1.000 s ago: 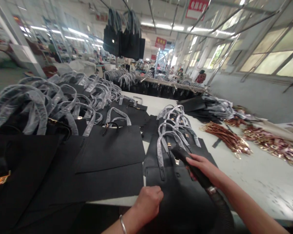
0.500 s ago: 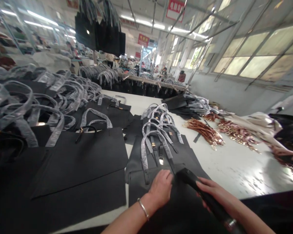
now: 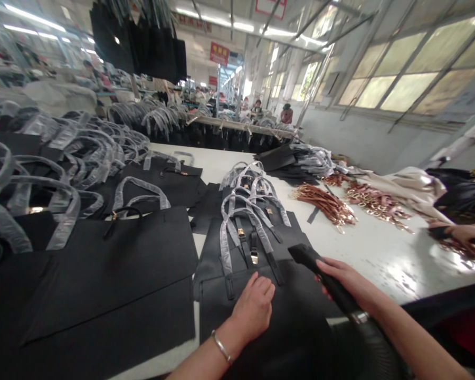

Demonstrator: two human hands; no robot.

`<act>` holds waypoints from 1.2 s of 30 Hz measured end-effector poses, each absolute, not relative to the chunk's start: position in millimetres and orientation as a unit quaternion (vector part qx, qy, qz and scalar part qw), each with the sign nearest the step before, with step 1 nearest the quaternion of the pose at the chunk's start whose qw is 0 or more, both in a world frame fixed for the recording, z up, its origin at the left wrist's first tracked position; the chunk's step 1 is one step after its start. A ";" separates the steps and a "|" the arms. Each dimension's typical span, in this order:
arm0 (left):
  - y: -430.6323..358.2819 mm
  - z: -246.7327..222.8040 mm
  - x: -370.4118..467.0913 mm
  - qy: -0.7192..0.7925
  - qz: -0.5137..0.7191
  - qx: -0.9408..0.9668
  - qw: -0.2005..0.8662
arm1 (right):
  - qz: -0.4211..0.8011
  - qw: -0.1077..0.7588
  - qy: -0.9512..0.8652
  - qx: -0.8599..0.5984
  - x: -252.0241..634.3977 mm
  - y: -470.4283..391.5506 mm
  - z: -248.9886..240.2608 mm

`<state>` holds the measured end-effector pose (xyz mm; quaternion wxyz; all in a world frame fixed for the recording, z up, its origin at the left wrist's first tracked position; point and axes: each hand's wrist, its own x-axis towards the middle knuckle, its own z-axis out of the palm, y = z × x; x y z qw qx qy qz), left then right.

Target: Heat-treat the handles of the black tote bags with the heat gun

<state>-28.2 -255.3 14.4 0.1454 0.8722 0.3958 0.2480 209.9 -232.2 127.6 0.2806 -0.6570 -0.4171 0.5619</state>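
My right hand [image 3: 344, 279] is wrapped round a black tube-shaped tool [image 3: 324, 272] with a flat slanted nozzle, a metal ring and what looks like a ribbed hose behind it. Its nozzle is just above the black bag [image 3: 296, 311] in front of me. On that bag rests my left hand [image 3: 255, 303], fingers curled under; whatever they may hold is hidden. Beyond the fingertips lie a short black strap with a gold clasp [image 3: 254, 257] and plastic-wrapped handles [image 3: 225, 243] of the stacked bags.
More black bags [image 3: 142, 253] with wrapped handles cover the left side. Brown straps with gold hooks [image 3: 324, 206] lie in bunches on the white table [image 3: 372, 253]. Another person's hand [image 3: 465, 232] reaches in at the right. Black bags [image 3: 142, 47] hang overhead.
The tool in my right hand has lifted and swung right, away from my left hand. My left hand stays on the bag, its fingers a little more curled. The view has shifted slightly.
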 end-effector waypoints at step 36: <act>-208.5 2.6 -44.9 0.449 0.210 0.866 0.067 | 0.558 0.345 -0.364 -0.661 257.6 -301.4 138.7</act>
